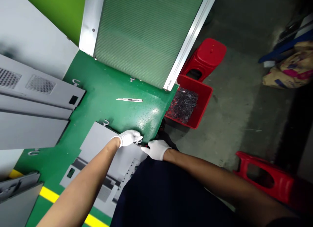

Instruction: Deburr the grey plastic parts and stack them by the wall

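One grey panel lies beneath the white-gloved left hand, whose fingertips are pinched together on a small pale hook; beyond those fingers, a utility knife rests on the green surface. Just right of the hook is what seems a slim red-handled tool, clamped in the right hand's fingers; farther right of these stands a red bin of dark pieces.

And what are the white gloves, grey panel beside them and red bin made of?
White gloves: probably fabric, matte with a snug, stretchy-looking fit. Grey panel: matte plastic or painted metal; its even colour fits both. Red bin: likely smooth plastic, its walls evenly red.
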Demonstrator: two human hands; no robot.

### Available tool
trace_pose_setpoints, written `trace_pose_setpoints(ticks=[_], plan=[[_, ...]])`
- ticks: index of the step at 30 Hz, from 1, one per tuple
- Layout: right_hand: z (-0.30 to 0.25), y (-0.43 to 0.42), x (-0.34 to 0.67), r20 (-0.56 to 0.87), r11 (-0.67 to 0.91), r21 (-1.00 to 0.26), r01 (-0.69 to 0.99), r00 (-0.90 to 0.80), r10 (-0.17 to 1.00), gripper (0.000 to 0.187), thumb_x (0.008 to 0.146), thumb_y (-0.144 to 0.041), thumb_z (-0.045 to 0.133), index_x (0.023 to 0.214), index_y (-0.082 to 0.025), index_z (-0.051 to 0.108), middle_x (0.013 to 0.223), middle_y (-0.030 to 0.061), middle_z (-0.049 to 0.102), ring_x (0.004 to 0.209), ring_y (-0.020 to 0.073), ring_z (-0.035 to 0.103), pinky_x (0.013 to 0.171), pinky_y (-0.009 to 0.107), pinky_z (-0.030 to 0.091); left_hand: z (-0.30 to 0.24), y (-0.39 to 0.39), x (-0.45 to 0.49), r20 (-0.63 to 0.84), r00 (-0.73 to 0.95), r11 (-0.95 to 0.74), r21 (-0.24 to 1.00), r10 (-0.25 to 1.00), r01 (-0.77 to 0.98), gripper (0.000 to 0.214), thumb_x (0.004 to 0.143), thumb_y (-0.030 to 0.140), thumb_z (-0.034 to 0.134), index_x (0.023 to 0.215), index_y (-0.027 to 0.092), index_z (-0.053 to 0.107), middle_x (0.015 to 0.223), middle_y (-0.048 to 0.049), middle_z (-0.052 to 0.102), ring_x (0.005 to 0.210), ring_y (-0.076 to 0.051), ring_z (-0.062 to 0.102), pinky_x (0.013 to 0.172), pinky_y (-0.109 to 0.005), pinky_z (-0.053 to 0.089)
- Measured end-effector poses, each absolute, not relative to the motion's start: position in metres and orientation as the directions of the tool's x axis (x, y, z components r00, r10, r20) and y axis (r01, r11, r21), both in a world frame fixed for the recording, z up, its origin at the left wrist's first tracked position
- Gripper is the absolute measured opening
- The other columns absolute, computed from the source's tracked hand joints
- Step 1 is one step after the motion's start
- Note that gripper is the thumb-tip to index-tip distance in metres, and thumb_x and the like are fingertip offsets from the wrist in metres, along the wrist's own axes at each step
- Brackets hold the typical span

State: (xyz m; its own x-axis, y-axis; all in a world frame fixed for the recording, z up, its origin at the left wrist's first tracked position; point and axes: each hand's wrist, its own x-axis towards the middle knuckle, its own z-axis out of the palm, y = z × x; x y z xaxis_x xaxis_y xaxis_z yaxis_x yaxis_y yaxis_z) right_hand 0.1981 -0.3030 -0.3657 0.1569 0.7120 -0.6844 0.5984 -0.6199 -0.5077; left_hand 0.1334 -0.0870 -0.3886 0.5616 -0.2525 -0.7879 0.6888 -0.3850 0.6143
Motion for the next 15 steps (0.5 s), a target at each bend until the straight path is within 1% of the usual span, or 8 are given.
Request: trace_pose_setpoints(ticks=[4, 9, 11, 15], plan=[[-0.364, -0.298, 0.202, -0.69, -0.572, -0.486, 0.661, 0.111, 0.715, 0.084, 0.096, -0.072, 0.015, 0.106, -0.012, 0.072, 0.097, 0.0217, 0.075, 0.09, 0.0343, 0.072, 0.078, 0.043, 0.052, -0.389, -0.089, 0.134, -0.788, 0.567, -0.366, 0.615, -0.242, 0.698, 0.057, 0.078, 0.072, 0.057, 0.072, 0.016, 0.061, 0.074, -0.0045, 0.063, 0.07, -0.018, 0.055, 0.071, -0.031, 0.046], [-0.364, -0.293, 0.211, -0.64, -0.482, -0.503, 0.717, 0.066, 0.766, 0.084, 0.096, -0.071, 0.015, 0.101, -0.011, 0.074, 0.095, 0.021, 0.075, 0.091, 0.0352, 0.071, 0.076, 0.043, 0.052, -0.391, -0.085, 0.134, -0.782, 0.577, -0.35, 0.622, -0.237, 0.7, 0.056, 0.074, 0.071, 0.064, 0.065, 0.017, 0.054, 0.064, 0.0001, 0.055, 0.064, -0.014, 0.048, 0.066, -0.029, 0.042], [-0.364, -0.292, 0.21, -0.658, -0.515, -0.501, 0.696, 0.081, 0.749, 0.084, 0.095, -0.073, 0.016, 0.102, -0.013, 0.073, 0.095, 0.0197, 0.075, 0.09, 0.0354, 0.071, 0.075, 0.043, 0.052, -0.392, -0.083, 0.133, -0.781, 0.578, -0.346, 0.623, -0.236, 0.701, 0.056, 0.072, 0.071, 0.066, 0.066, 0.016, 0.057, 0.065, -0.0006, 0.056, 0.064, -0.014, 0.049, 0.066, -0.029, 0.042], [-0.363, -0.295, 0.2, -0.71, -0.635, -0.457, 0.623, 0.174, 0.682, 0.077, 0.095, -0.073, 0.019, 0.107, -0.016, 0.071, 0.103, 0.0176, 0.074, 0.094, 0.0339, 0.071, 0.076, 0.042, 0.053, -0.394, -0.08, 0.131, -0.78, 0.581, -0.336, 0.625, -0.232, 0.705, 0.057, 0.072, 0.072, 0.066, 0.07, 0.015, 0.064, 0.07, -0.0041, 0.063, 0.067, -0.016, 0.053, 0.067, -0.029, 0.044]])
